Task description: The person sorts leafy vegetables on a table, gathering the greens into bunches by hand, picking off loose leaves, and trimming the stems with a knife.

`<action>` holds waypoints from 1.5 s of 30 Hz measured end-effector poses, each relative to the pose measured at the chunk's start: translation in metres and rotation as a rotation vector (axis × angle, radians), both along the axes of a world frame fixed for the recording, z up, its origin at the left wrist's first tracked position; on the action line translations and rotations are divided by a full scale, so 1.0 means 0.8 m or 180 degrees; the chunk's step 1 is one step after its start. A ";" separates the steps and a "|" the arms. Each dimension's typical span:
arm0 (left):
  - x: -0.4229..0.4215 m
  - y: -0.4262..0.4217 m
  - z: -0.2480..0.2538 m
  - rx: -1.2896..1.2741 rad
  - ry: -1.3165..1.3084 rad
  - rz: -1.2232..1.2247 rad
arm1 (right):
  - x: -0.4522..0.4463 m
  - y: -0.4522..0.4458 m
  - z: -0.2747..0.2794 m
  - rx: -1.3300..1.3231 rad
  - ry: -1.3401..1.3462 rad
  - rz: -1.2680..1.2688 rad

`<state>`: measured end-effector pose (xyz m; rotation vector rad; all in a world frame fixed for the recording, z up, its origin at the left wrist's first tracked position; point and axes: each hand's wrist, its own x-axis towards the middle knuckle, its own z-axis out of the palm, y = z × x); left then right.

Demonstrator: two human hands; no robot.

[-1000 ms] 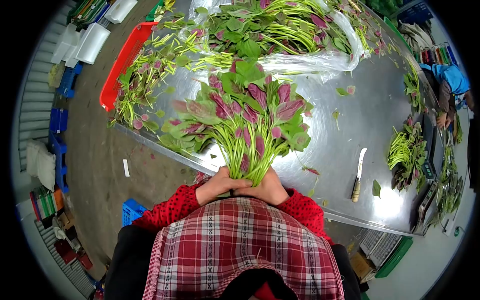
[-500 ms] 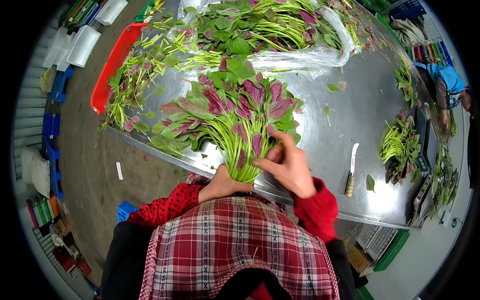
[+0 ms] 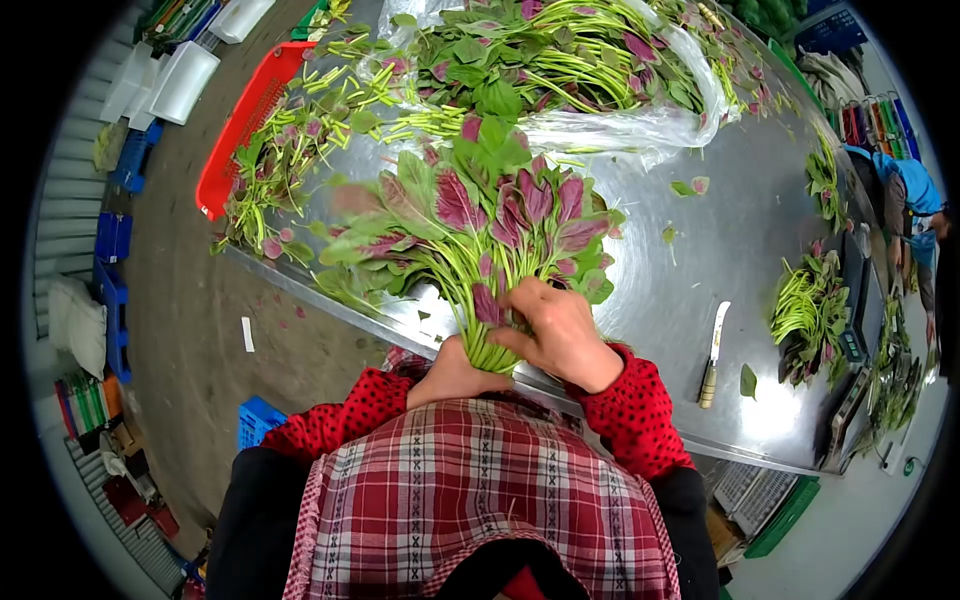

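Note:
A bunch of red-and-green amaranth (image 3: pixel 462 285) stands fanned out in front of me at the table's near edge, leaves pointing away. Its stem ends are wrapped by my left hand (image 3: pixel 455 375), whose fingers are partly hidden behind the stems. My right hand (image 3: pixel 562 335) lies against the right side of the bunch, fingers curled in and closed on stems and leaves there. The fingertips are partly covered, so exactly which stems they pinch is unclear.
More amaranth (image 3: pixel 590 70) lies in clear plastic (image 3: pixel 640 130) at the back. Trimmings spill around a red basket (image 3: pixel 222 170). On the right are a knife (image 3: pixel 714 355), a loose leaf (image 3: pixel 748 381), another bunch (image 3: pixel 808 315) and a scale (image 3: pixel 852 345). A person in blue (image 3: pixel 908 190) stands beyond.
My right hand has gone from loosely spread fingers to curled ones, closing on the bunch's right side. My left hand keeps its hold. The whole view has shifted slightly.

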<state>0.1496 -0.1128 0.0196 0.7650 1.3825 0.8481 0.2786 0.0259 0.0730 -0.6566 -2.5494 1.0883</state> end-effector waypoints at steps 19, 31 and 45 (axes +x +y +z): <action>-0.009 -0.002 -0.005 0.0037 -0.0157 -0.0032 | 0.016 -0.022 -0.008 -0.0505 0.0031 -0.1158; -0.015 -0.003 -0.003 0.0107 0.0111 -0.0269 | 0.042 0.003 0.055 -0.0930 0.1353 -0.2028; -0.037 0.015 0.015 0.0016 -0.1602 0.0277 | 0.021 -0.059 -0.042 -0.3385 0.0192 -0.0579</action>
